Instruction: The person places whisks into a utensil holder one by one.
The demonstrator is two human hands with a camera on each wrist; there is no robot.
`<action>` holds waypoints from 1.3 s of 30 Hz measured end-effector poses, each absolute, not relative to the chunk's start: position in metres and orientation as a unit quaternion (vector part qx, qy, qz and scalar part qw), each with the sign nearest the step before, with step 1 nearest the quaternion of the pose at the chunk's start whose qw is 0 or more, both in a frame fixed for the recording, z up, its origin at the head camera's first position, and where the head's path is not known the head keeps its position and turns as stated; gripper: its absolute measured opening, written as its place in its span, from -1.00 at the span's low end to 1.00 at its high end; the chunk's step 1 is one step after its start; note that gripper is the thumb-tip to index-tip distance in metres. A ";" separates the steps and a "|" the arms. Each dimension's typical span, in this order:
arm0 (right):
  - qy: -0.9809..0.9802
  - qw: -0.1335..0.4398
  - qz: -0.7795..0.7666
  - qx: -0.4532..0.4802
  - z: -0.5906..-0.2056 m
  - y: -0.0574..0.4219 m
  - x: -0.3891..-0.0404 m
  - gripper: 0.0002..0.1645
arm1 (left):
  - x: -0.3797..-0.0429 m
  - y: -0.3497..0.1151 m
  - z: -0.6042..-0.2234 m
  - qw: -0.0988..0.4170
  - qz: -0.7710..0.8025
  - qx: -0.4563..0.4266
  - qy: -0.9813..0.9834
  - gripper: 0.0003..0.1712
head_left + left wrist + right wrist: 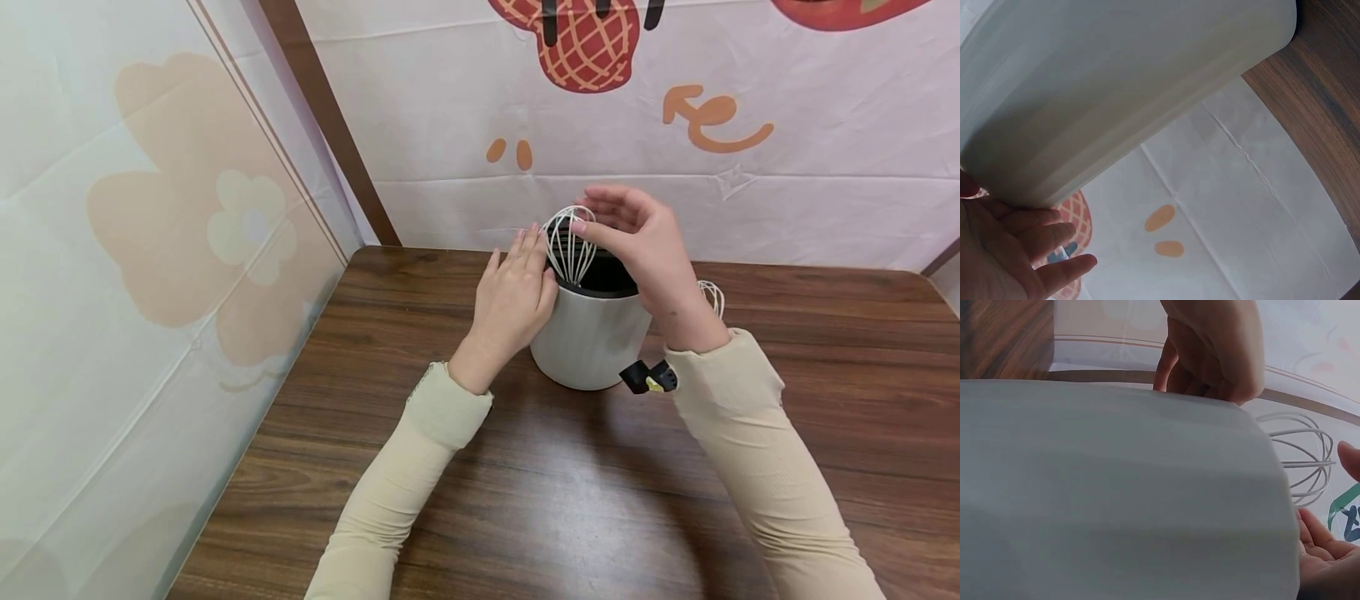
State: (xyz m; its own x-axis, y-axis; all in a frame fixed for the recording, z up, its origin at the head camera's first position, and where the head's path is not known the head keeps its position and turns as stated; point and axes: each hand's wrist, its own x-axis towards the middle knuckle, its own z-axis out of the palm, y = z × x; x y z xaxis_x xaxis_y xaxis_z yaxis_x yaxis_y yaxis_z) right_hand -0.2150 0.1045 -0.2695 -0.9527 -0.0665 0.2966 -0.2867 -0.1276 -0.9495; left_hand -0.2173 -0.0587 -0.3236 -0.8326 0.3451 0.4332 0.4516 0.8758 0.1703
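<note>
A light grey round container (588,342) with a black inner rim stands upright on the table. A whisk (572,250) stands in it, its white wire loops above the rim at the left; its handle is hidden inside. My left hand (513,296) rests against the container's left side near the rim, fingers extended. Above the right side of the opening is my right hand (648,242), thumb and fingers apart, the thumb tip close to the wires. In the right wrist view, the wire loops (1304,462) stick out past the rim beside the right hand (1332,556), not pinched.
White wire loops (712,298), like another whisk, show behind my right wrist, partly hidden. A small black device (648,377) sits at the right cuff. The brown wooden table (555,500) meets a printed cloth wall (435,100) at the back and another at the left.
</note>
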 end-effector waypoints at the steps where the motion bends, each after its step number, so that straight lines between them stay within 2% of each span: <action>1: -0.655 0.075 0.740 0.132 -0.270 0.105 -0.215 -0.57 | -0.217 -0.059 -0.324 0.199 -0.134 -0.210 -0.948 -0.41; 20: -0.580 0.079 0.801 0.123 -0.270 0.130 -0.208 -0.77 | -0.218 -0.060 -0.327 0.214 -0.150 -0.213 -0.942 -0.42; 27: -0.579 0.102 0.802 0.110 -0.271 0.146 -0.206 -0.74 | -0.219 -0.059 -0.326 0.207 -0.151 -0.211 -0.943 -0.42; 39: -0.514 0.094 0.848 0.090 -0.279 0.170 -0.201 -0.74 | -0.219 -0.058 -0.327 0.214 -0.147 -0.213 -0.942 -0.43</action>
State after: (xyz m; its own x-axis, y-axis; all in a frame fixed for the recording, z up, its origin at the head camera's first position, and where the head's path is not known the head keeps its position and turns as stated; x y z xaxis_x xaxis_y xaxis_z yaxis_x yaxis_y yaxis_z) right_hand -0.2014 0.1699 -0.2792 -0.9661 0.0671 0.2493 -0.2520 -0.4542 -0.8545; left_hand -0.2186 -0.0582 -0.3272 -0.8179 0.3382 0.4654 0.4643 0.8658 0.1868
